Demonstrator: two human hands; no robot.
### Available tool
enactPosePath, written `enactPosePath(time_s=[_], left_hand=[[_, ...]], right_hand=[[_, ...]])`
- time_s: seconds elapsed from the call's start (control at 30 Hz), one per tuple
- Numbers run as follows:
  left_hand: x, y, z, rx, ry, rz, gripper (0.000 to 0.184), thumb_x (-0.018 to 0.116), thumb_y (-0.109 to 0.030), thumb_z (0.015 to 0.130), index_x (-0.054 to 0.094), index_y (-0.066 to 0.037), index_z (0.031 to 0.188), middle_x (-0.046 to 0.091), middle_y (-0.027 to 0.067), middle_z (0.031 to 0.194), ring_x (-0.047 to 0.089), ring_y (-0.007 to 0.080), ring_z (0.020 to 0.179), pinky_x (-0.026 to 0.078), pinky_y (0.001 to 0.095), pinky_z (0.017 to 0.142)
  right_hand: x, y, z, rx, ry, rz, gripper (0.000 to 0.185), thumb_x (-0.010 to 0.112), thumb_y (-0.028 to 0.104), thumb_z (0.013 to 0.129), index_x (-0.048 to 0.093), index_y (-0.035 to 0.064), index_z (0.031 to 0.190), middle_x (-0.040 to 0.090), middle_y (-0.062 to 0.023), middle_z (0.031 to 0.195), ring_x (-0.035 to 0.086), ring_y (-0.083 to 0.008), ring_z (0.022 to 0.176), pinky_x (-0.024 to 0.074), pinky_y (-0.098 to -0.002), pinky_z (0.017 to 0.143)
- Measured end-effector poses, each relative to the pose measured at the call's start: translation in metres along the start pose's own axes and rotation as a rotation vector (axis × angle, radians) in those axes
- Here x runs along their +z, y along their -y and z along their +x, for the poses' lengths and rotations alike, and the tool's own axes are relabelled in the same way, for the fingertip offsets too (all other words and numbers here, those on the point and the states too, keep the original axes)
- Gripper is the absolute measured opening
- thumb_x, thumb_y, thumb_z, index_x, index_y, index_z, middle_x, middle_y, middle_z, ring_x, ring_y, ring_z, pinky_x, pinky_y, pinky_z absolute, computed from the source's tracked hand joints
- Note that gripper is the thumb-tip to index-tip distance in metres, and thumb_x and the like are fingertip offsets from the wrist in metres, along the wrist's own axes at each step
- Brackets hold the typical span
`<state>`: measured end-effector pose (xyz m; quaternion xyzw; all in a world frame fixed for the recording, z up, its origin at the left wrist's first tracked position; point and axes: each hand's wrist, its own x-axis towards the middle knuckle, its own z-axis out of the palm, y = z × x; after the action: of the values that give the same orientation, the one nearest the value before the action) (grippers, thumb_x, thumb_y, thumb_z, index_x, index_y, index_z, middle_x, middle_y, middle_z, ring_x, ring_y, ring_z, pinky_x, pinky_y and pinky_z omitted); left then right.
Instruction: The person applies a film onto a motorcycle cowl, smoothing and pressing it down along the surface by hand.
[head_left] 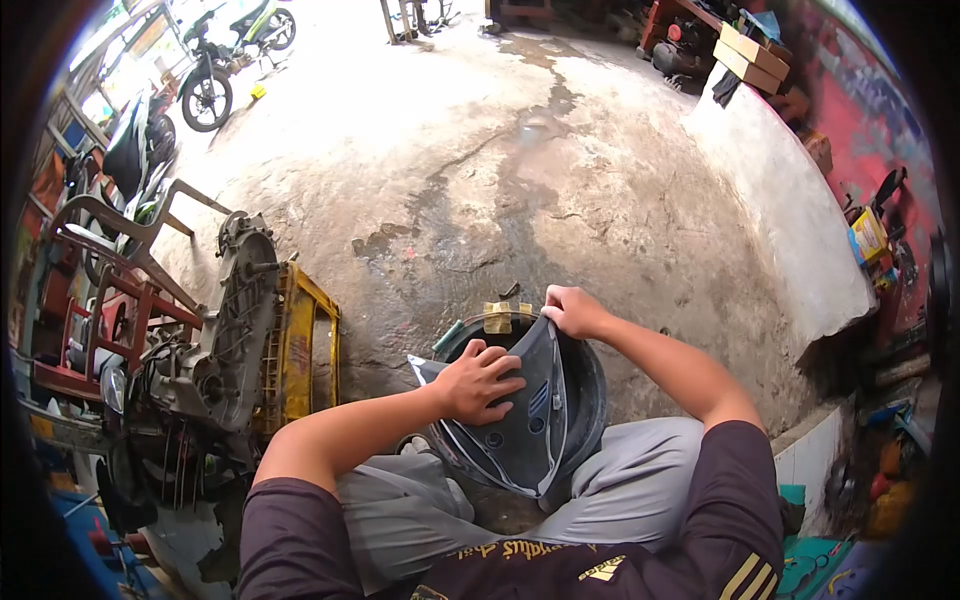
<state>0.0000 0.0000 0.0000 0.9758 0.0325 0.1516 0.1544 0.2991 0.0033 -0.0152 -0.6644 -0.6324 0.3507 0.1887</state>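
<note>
Dark shirt [520,575] and grey trousers [640,465] crowd round a black tub [597,405], over which lies a dark pointed panel [541,410] — left hand [482,382] pressing on it, grip spread, right hand [574,311] pinching its far tip by the rim.

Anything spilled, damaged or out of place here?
Yes: dark, wet-looking patches streak the pale concrete floor beyond the black basin, as if liquid was spilled or drained there; the source can't be told. The dark panel, under the left hand and pinched by the right hand, shows no clear damage.
</note>
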Motion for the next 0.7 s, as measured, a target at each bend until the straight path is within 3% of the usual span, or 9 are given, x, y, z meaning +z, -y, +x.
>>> enactPosePath(time_s=[0.07,0.17,0.3,0.5,0.57,0.63,0.7], left_hand=[[-0.005,-0.003,-0.003,-0.030,0.027,-0.017,0.042,0.074,-0.039,0.085,0.072,-0.021,0.122,0.056,0.0073,0.131,0.051,0.0291,0.124,0.038,0.0517,0.103],[0.002,0.018,0.015,0.028,-0.050,0.051,0.041,0.074,-0.039,0.085,0.072,-0.021,0.122,0.056,0.0071,0.130,0.052,0.0289,0.122,0.038,0.0505,0.102],[0.000,0.009,0.009,0.009,-0.023,0.031,0.041,0.074,-0.039,0.085,0.072,-0.020,0.122,0.056,0.0072,0.130,0.052,0.0288,0.121,0.038,0.0499,0.102],[0.001,0.003,0.003,-0.003,-0.007,0.001,0.041,0.075,-0.038,0.085,0.072,-0.020,0.122,0.056,0.0072,0.130,0.052,0.0284,0.120,0.038,0.0493,0.100],[0.001,0.004,0.002,-0.001,-0.006,0.002,0.041,0.075,-0.038,0.085,0.072,-0.020,0.122,0.056,0.0072,0.131,0.052,0.0284,0.120,0.038,0.0495,0.100],[0.001,0.005,0.003,0.006,-0.016,0.004,0.041,0.075,-0.038,0.085,0.072,-0.021,0.122,0.056,0.0072,0.131,0.052,0.0284,0.120,0.038,0.0496,0.100],[0.001,0.004,0.002,-0.005,-0.003,-0.001,0.041,0.074,-0.038,0.085,0.072,-0.021,0.123,0.056,0.0071,0.131,0.052,0.0283,0.120,0.038,0.0497,0.101]], right_hand=[[0.003,0.017,-0.008,0.020,0.072,0.004,0.021,0.072,0.022,0.093,0.067,0.0017,0.094,0.073,-0.0211,0.087,0.073,-0.0359,0.087,0.0544,-0.0473,0.077],[-0.009,0.023,-0.004,-0.160,0.064,-0.105,0.020,0.072,0.022,0.093,0.068,0.0021,0.095,0.073,-0.0201,0.088,0.072,-0.0361,0.087,0.0542,-0.0471,0.076],[-0.005,0.032,-0.010,-0.147,0.202,-0.055,0.021,0.073,0.022,0.093,0.068,0.0023,0.096,0.073,-0.0197,0.089,0.072,-0.0374,0.087,0.0542,-0.0469,0.076],[-0.004,-0.001,0.005,-0.062,0.022,-0.027,0.022,0.072,0.023,0.093,0.067,0.0014,0.093,0.073,-0.0212,0.084,0.072,-0.0394,0.083,0.0540,-0.0478,0.076],[0.000,-0.007,0.008,-0.139,-0.005,-0.057,0.021,0.072,0.022,0.092,0.067,0.0018,0.093,0.073,-0.0215,0.084,0.071,-0.0409,0.083,0.0540,-0.0488,0.077],[0.002,0.004,0.004,-0.099,0.023,-0.071,0.021,0.073,0.022,0.091,0.068,0.0019,0.093,0.073,-0.0217,0.087,0.071,-0.0408,0.086,0.0541,-0.0487,0.077],[0.006,0.020,-0.007,-0.189,0.142,-0.073,0.022,0.074,0.023,0.090,0.068,0.0019,0.094,0.072,-0.0219,0.089,0.071,-0.0402,0.088,0.0540,-0.0480,0.077]])
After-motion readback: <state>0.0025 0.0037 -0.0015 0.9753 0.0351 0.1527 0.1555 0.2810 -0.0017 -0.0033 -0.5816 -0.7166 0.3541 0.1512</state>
